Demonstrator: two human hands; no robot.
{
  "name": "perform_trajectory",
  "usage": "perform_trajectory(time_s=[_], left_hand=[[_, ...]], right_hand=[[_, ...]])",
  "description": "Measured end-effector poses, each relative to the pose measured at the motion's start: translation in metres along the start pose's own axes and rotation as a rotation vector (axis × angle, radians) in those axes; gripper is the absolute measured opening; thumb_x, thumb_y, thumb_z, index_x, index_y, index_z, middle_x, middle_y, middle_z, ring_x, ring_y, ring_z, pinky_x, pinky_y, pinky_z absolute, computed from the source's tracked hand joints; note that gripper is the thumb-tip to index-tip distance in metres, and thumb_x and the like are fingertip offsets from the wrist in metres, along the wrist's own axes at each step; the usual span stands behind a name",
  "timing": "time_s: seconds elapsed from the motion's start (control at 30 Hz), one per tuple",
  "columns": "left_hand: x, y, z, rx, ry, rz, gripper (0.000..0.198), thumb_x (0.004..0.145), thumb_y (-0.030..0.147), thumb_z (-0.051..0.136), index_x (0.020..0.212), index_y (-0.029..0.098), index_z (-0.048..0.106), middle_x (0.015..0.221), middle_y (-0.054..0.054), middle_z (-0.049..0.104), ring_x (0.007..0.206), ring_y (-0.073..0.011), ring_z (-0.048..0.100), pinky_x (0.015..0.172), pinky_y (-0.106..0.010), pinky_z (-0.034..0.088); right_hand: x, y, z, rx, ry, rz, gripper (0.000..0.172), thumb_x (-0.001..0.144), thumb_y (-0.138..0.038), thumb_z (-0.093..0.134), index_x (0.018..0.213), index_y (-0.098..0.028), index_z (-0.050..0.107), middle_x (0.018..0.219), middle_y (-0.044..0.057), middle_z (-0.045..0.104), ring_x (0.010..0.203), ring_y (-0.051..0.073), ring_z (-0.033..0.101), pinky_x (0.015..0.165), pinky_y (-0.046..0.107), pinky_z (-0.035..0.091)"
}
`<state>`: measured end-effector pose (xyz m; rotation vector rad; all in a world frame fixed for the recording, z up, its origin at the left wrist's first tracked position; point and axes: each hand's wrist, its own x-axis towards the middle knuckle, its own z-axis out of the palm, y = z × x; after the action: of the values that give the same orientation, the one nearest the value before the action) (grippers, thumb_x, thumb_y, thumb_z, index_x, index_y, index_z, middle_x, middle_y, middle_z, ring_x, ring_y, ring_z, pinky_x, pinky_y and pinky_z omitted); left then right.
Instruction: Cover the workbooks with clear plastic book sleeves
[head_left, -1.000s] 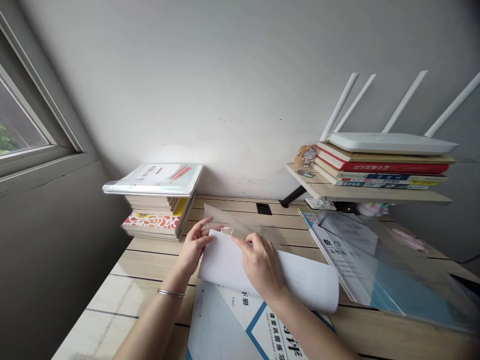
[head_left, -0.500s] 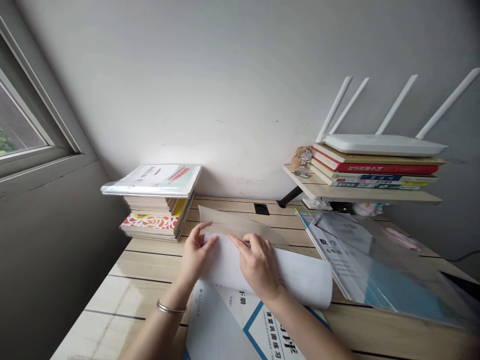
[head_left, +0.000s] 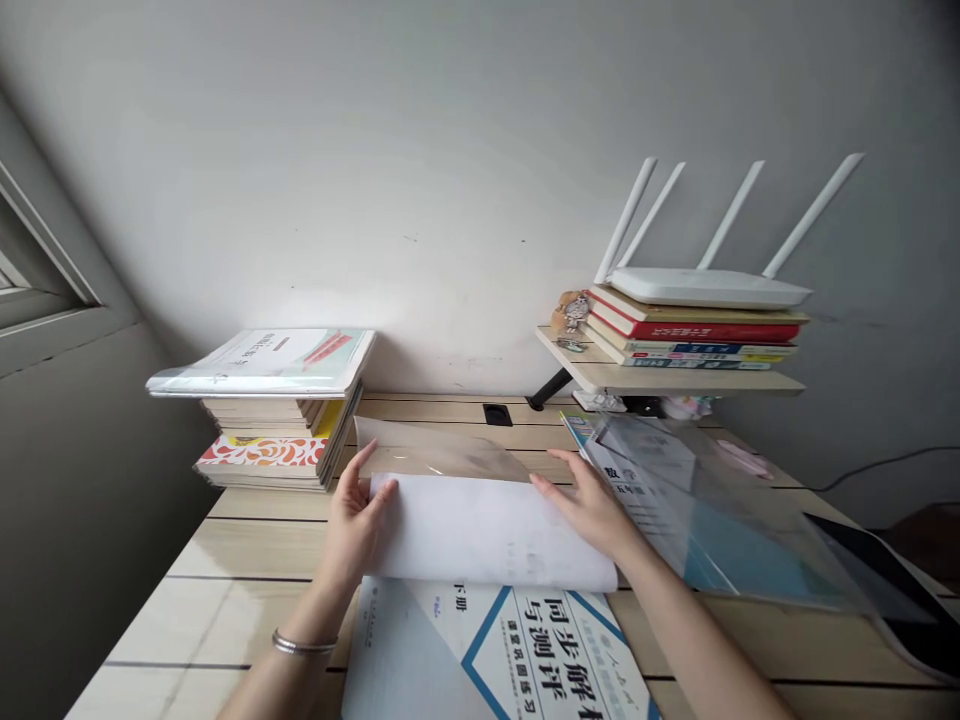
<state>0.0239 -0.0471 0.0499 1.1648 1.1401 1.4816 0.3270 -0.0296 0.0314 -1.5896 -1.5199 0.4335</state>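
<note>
A workbook [head_left: 495, 650] with a white and blue cover lies on the desk before me, Chinese lettering on it. A blank white page [head_left: 487, 530] is folded over its upper part, curving at the near edge. Beyond this page extends a clear plastic sheet [head_left: 450, 450]. My left hand [head_left: 356, 515] holds the page's left edge, thumb on top and index finger raised toward the plastic. At the right edge is my right hand [head_left: 592, 505], its thumb against the page and index finger stretched beyond; its other fingers are mostly hidden.
Books are stacked [head_left: 262, 450] at the left. A low shelf [head_left: 675, 380] on the right carries books and a white router [head_left: 705, 287]. Beneath it lie a math book [head_left: 645, 500] under clear plastic, a pink item [head_left: 742, 460] and a dark flat device [head_left: 885, 590].
My right hand has moved from the middle of the white page to its right edge. My left hand stays at the left edge. The view has shifted to the right.
</note>
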Motion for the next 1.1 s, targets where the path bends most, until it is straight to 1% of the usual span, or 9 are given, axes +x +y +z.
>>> perform_trajectory(time_s=[0.1,0.27,0.47,0.57,0.67,0.77,0.9,1.0,1.1], left_hand=[[-0.001,0.002,0.002,0.033,0.016,0.005,0.073,0.071,0.043,0.069,0.135,0.021,0.042,0.051,0.011,0.031,0.046,-0.0055,0.026,0.044,-0.017,0.02],[-0.002,0.002,0.001,0.042,0.012,0.004,0.073,0.071,0.043,0.069,0.136,0.022,0.042,0.051,0.011,0.032,0.045,-0.0055,0.026,0.044,-0.017,0.019],[-0.001,-0.003,0.0,0.032,0.021,-0.008,0.07,0.071,0.039,0.069,0.134,0.023,0.044,0.052,0.01,0.035,0.045,-0.0051,0.029,0.044,-0.017,0.021],[0.0,-0.005,0.0,0.033,0.019,-0.014,0.069,0.07,0.038,0.069,0.133,0.023,0.045,0.051,0.011,0.035,0.043,-0.0051,0.029,0.042,-0.016,0.022],[0.0,-0.006,0.001,0.022,0.023,-0.036,0.071,0.068,0.04,0.07,0.131,0.02,0.045,0.052,0.009,0.045,0.043,-0.0062,0.036,0.042,-0.017,0.027],[0.0,-0.007,0.002,0.027,0.044,-0.106,0.072,0.064,0.044,0.072,0.126,0.017,0.046,0.055,0.006,0.055,0.045,-0.0087,0.044,0.043,-0.018,0.032],[0.002,-0.01,0.001,0.035,0.053,-0.148,0.07,0.061,0.047,0.072,0.119,0.016,0.046,0.059,0.003,0.059,0.048,-0.0126,0.052,0.044,-0.02,0.036],[0.003,-0.012,0.0,0.06,0.053,-0.146,0.059,0.063,0.048,0.071,0.108,0.017,0.05,0.06,0.003,0.059,0.049,-0.0129,0.053,0.045,-0.02,0.038],[0.003,-0.013,0.0,0.077,0.063,-0.151,0.05,0.064,0.049,0.07,0.097,0.018,0.051,0.062,0.003,0.06,0.051,-0.013,0.055,0.047,-0.02,0.039]], right_hand=[[0.008,0.011,-0.004,0.342,-0.226,0.339,0.052,0.066,-0.055,0.068,0.108,-0.025,0.06,0.119,0.009,0.062,0.109,0.025,0.058,0.088,0.035,0.047],[0.009,0.006,-0.002,0.503,-0.243,0.527,0.05,0.064,-0.05,0.073,0.107,-0.026,0.06,0.108,0.008,0.068,0.105,0.026,0.061,0.082,0.034,0.049],[0.01,0.016,-0.002,0.538,-0.125,0.47,0.055,0.057,-0.045,0.078,0.106,-0.025,0.063,0.087,0.005,0.071,0.088,0.026,0.066,0.069,0.032,0.051],[0.012,0.018,-0.005,0.626,-0.087,0.356,0.06,0.054,-0.044,0.08,0.108,-0.025,0.064,0.077,0.002,0.07,0.085,0.024,0.066,0.068,0.031,0.049],[0.011,0.018,-0.007,0.701,-0.027,0.219,0.053,0.054,-0.044,0.08,0.101,-0.025,0.067,0.074,0.002,0.068,0.082,0.021,0.064,0.07,0.03,0.048],[0.007,0.016,-0.009,0.753,0.027,0.165,0.042,0.055,-0.044,0.08,0.091,-0.024,0.07,0.076,0.001,0.068,0.076,0.018,0.062,0.072,0.03,0.047],[0.0,0.012,-0.016,0.808,-0.004,0.151,0.038,0.062,-0.041,0.077,0.096,-0.026,0.069,0.074,0.0,0.065,0.073,0.015,0.061,0.072,0.028,0.047],[-0.005,0.006,-0.024,0.828,-0.044,0.137,0.043,0.062,-0.036,0.075,0.103,-0.028,0.065,0.069,-0.002,0.062,0.069,0.015,0.06,0.064,0.027,0.045],[-0.007,0.003,-0.03,0.791,-0.088,0.14,0.04,0.062,-0.037,0.073,0.099,-0.025,0.065,0.069,-0.001,0.061,0.065,0.016,0.058,0.06,0.027,0.043]])
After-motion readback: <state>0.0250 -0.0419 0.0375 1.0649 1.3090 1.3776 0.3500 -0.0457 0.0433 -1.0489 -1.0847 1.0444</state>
